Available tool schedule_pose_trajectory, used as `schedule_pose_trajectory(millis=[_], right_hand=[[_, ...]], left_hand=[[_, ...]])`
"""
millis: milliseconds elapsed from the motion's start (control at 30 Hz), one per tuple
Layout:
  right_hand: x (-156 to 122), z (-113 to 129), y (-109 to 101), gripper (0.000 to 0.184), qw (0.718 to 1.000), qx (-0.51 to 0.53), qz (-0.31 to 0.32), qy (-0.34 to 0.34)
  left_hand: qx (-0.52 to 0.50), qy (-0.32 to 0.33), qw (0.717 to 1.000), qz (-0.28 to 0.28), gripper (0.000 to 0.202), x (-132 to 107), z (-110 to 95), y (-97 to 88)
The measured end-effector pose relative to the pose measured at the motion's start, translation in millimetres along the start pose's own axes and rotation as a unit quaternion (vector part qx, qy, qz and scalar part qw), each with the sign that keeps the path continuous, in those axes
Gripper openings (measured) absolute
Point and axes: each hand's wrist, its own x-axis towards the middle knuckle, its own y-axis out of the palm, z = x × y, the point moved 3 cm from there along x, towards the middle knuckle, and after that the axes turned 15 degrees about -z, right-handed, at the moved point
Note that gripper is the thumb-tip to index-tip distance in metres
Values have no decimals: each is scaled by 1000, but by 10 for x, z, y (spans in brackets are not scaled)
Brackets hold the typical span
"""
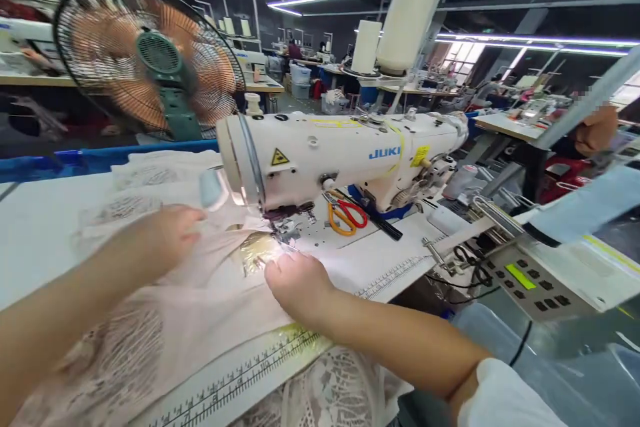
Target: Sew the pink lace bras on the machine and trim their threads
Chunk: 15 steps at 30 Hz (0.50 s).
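A white Juki sewing machine stands on the white table. Pale pink lace fabric lies spread under its needle and presser foot. My left hand rests on the fabric left of the needle, fingers curled down onto the cloth. My right hand presses the fabric just in front of the needle, fingers bent and pinching the cloth edge.
Orange and red scissors lie on the machine bed. A control panel sits at right. A standing fan is behind the table. Thread cones rise above the machine. A ruler strip runs along the table's front edge.
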Motion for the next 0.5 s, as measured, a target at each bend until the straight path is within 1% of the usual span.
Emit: schedule_pose_trajectory(millis=[67, 100, 167, 200, 267, 333, 400, 433, 500], right_hand=[[-54, 94, 57, 14, 1000, -1, 3, 16], [-91, 143, 85, 15, 1000, 2, -4, 18], [-164, 232, 143, 29, 999, 15, -34, 7], [-191, 264, 171, 36, 998, 24, -53, -6], [-205, 281, 224, 44, 995, 46, -78, -40], [-159, 229, 265, 47, 993, 65, -72, -74], [-72, 129, 284, 47, 990, 80, -57, -101], [-24, 75, 286, 46, 989, 86, -52, -113], [56, -17, 284, 44, 985, 100, -49, -134]], left_hand=[[-14, 13, 999, 46, 20, 26, -122, 194], [-21, 22, 998, 63, 18, 34, -202, 293], [-21, 22, 997, 78, 17, 62, -336, 467], [-14, 12, 997, 80, 22, 86, -374, 540], [1, -20, 996, 81, 32, 157, -385, 649], [12, -53, 995, 85, 32, 240, -339, 698], [13, -69, 994, 87, 30, 293, -288, 672], [9, -66, 994, 87, 30, 292, -273, 632], [-17, -29, 995, 91, 32, 215, -277, 525]])
